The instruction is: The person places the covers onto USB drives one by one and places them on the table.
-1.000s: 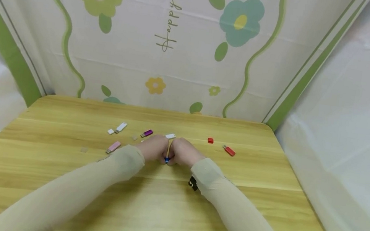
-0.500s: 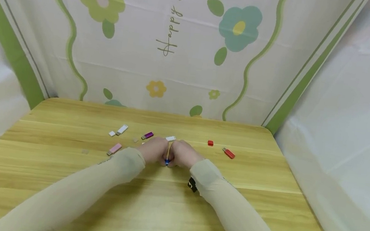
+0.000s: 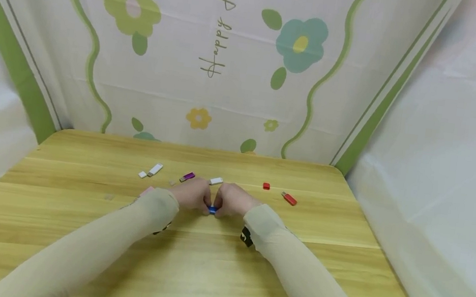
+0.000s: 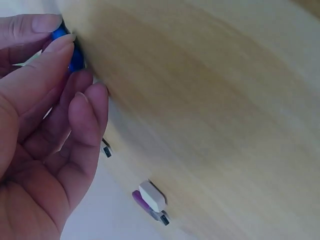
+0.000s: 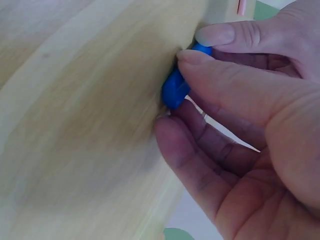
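The little blue stick (image 3: 212, 210) is at six o'clock from the nearest white stick (image 3: 216, 181). The left hand (image 3: 192, 194) pinches its nine o'clock end, the right hand (image 3: 233, 200) its three o'clock end, fingers close together. It looks light, hard and smooth, so it may slip; pinching both ends seems best.

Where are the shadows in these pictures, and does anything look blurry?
Head view: soft shadows along the sleeves on the wooden table, with paler sheen between; left wrist view: dim shadow beside the left hand, wood grain blurry; right wrist view: shadow beside the blue USB stick, grain soft too.
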`<state>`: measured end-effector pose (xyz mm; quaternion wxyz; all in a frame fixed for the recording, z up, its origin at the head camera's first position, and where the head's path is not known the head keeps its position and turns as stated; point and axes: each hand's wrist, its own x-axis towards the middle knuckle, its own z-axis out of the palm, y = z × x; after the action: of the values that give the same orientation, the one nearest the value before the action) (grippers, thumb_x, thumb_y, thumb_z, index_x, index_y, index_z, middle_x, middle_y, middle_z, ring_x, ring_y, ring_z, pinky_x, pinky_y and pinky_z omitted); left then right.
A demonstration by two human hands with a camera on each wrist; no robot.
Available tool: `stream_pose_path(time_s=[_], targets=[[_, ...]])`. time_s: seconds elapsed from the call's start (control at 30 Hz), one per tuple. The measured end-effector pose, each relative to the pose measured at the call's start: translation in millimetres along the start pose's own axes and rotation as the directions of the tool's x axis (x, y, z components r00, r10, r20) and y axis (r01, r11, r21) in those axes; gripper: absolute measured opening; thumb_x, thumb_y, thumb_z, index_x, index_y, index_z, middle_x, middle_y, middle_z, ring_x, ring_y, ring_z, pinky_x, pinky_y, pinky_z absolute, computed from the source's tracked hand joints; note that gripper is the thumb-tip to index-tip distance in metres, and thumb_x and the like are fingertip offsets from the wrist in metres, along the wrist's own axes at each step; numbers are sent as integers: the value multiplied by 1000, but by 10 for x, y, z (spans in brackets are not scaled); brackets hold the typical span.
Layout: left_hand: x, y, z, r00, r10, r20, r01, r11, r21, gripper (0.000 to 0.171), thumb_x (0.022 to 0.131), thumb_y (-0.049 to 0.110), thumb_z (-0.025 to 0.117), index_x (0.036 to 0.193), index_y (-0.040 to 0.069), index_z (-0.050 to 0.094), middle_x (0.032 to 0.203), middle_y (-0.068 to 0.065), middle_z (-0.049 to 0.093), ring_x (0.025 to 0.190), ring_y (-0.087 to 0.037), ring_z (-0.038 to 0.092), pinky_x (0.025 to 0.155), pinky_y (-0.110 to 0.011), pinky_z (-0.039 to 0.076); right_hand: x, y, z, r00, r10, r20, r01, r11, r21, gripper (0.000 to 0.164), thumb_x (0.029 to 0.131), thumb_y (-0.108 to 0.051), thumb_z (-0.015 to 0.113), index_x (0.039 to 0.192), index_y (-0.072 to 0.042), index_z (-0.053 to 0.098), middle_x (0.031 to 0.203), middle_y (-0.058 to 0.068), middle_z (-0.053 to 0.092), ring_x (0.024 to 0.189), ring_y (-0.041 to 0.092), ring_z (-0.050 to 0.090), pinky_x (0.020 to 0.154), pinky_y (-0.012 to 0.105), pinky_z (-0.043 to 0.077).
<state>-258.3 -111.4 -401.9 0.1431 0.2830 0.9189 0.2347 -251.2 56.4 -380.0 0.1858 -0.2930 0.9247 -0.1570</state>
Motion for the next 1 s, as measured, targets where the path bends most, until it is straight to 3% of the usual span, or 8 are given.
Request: stream_pose_path(time_s=[0.23, 0.37, 0.47, 0.7, 0.83, 1.0], targets=[[175, 45, -21, 998, -15, 60, 12, 999, 41, 14, 76, 23, 88, 81, 15, 78, 77, 8, 68, 73, -10, 61, 69, -28, 52, -130, 264, -131, 1000, 12, 1, -12, 1000, -13, 19, 85, -18, 80, 100, -7, 76, 90, 0, 72, 80, 12, 65, 73, 25, 53], [306, 104, -91, 998, -30, 56, 24, 995, 101, 14, 80, 27, 84, 88, 16, 79, 87, 7, 69, 79, -10, 61, 74, -30, 52, -262, 509, -317, 998, 46, -42, -48, 998, -42, 25, 89, -21, 76, 108, -6, 74, 101, 4, 71, 89, 15, 65, 79, 29, 54], [416, 218, -190, 999, -8, 38, 3, 992, 126, 16, 83, 20, 82, 96, 12, 79, 91, 4, 70, 83, -12, 62, 78, -32, 53, -391, 702, -480, 994, 71, -81, -74, 996, -43, 26, 89, -20, 76, 109, -4, 74, 102, 5, 71, 90, 16, 64, 80, 31, 53], [702, 595, -408, 992, 121, 40, -126, 974, 186, 20, 85, 9, 78, 105, 4, 76, 96, -5, 71, 86, -16, 62, 80, -33, 53, -689, 1076, -782, 982, 121, -144, -132, 989, -67, 23, 89, -16, 75, 107, -2, 74, 102, 6, 70, 89, 18, 64, 80, 34, 54], [859, 761, -410, 987, 145, 65, -157, 955, 251, 24, 88, 6, 75, 111, 5, 74, 106, -10, 70, 93, -18, 63, 84, -34, 52, -808, 1250, -843, 979, 143, -145, -157, 983, -91, 21, 90, -15, 74, 106, -1, 75, 102, 7, 71, 90, 19, 65, 81, 35, 54], [1063, 864, -284, 980, 180, 87, -198, 927, 317, 30, 88, 1, 73, 118, 5, 71, 117, -10, 68, 106, -22, 62, 92, -36, 50, -881, 1442, -826, 978, 142, -156, -163, 978, -132, 10, 88, -14, 74, 91, -5, 78, 90, 4, 71, 80, 16, 64, 75, 34, 54]])
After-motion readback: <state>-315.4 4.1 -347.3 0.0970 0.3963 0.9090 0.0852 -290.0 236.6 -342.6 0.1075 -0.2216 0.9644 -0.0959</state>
